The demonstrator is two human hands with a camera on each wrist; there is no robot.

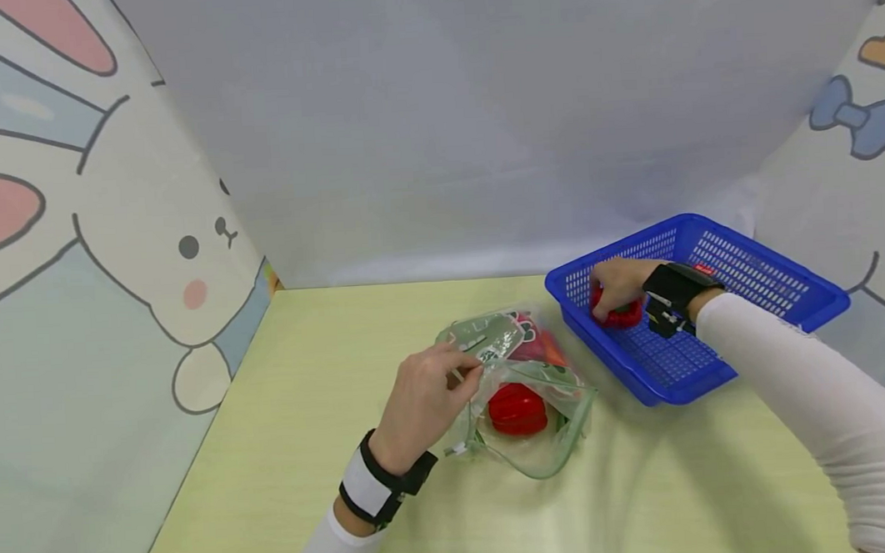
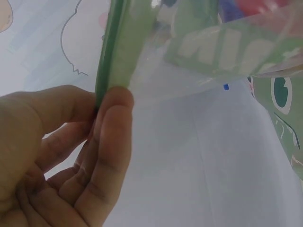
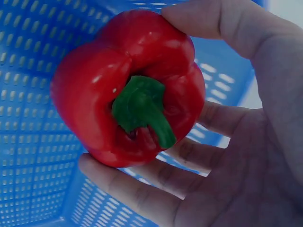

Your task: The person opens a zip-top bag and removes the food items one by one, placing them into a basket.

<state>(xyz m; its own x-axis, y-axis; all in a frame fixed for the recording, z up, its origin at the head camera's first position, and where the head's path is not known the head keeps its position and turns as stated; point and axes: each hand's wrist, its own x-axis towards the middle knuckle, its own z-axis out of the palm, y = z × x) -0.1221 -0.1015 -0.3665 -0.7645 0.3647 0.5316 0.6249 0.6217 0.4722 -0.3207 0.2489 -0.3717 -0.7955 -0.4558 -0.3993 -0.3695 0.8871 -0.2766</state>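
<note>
My left hand pinches the green-edged rim of a clear zip bag between thumb and fingers. The bag lies on the table with its mouth spread open toward me. Inside it sits a red bell pepper, and red and orange items show through the printed plastic behind. In the blue basket, my right hand grips another red bell pepper, thumb on one side and fingers round the other. Its green stem faces the right wrist camera.
The blue perforated basket stands at the right of the pale yellow table, just beyond the bag. A small red object shows by the right wrist. A grey-white wall closes the back, with cartoon-printed panels at both sides.
</note>
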